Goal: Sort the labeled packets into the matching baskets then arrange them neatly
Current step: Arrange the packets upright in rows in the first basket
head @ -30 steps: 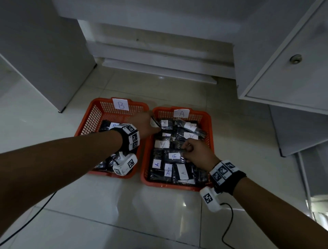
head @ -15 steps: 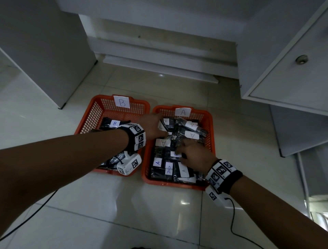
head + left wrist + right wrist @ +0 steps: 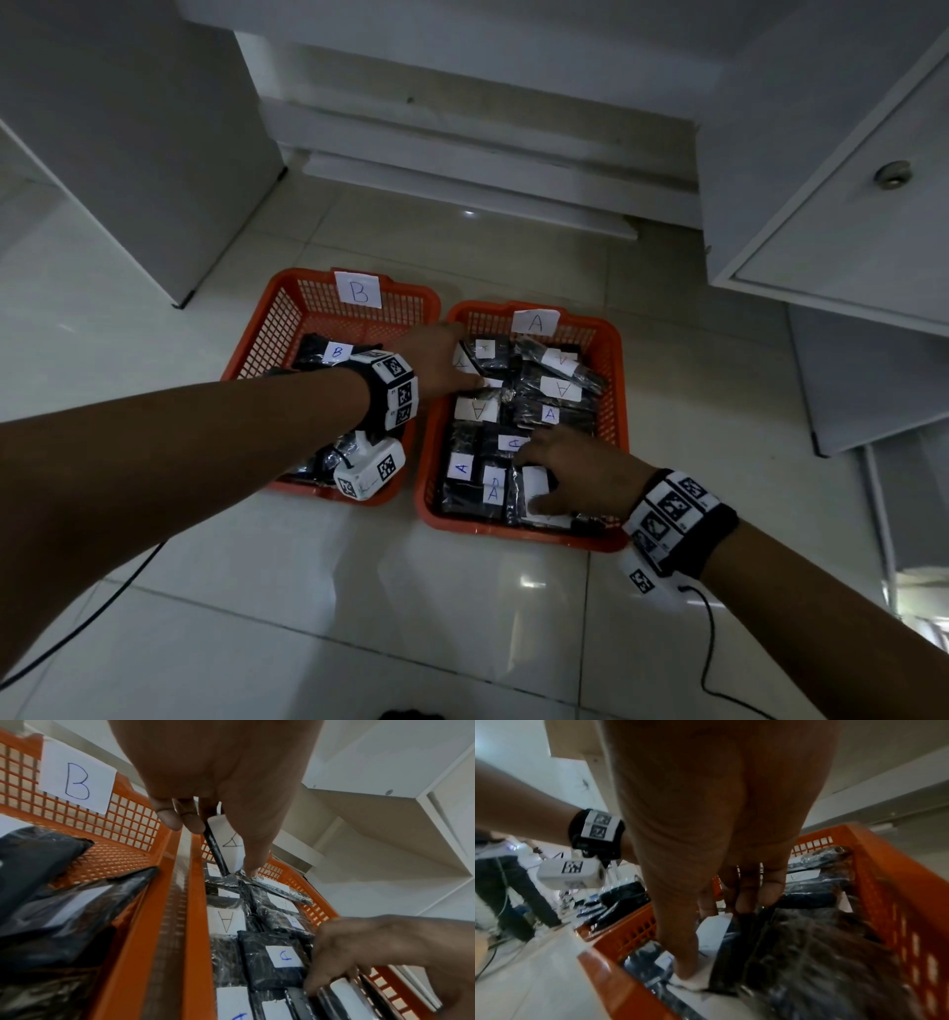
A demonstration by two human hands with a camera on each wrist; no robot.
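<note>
The left hand (image 3: 221, 780) pinches an A-labeled packet (image 3: 226, 843) upright at the far left corner of basket A (image 3: 613, 360); the right hand (image 3: 575, 473) presses spread fingers on near packets (image 3: 534, 488). Sorting looks finished and tidying underway; next, I judge, lay the pinched packet flat in its row. Basket B (image 3: 257, 334) sits just left

Head view: looks steeply down from above my forearms onto the tiled floor (image 3: 215, 606), taking in basket B (image 3: 267, 329) and basket A (image 3: 613, 370) whole, side by side.

Left wrist view: sits low and close, looking along my left hand (image 3: 218, 780) over the two adjoining rims — my right hand (image 3: 380, 949) shows at lower right.

Right wrist view: very near, looking along my right hand (image 3: 718, 841) into basket A's near corner; my left wrist shows at left.

All three views share basket A.
</note>
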